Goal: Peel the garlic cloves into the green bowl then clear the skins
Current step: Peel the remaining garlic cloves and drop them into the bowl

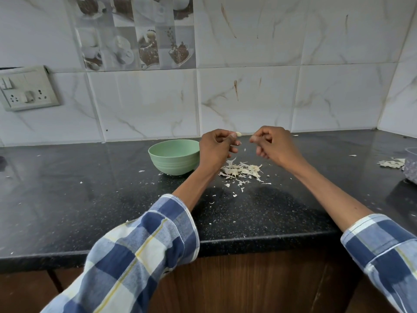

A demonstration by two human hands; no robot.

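Note:
My left hand (215,146) pinches a pale garlic clove (238,134) between thumb and fingertips, held up above the black counter. My right hand (272,143) is a short gap to the right of it, fingers curled, thumb against forefinger; whether a bit of skin is pinched there I cannot tell. The green bowl (173,157) stands on the counter just left of my left hand; its visible inside shows nothing. A pile of garlic skins (241,171) lies on the counter below and between my hands.
Loose skin flakes are scattered across the black counter (90,199). A second small heap of skins (391,163) lies at the far right beside a clear container (411,168). A tiled wall runs behind, with a switch plate (27,89) at left.

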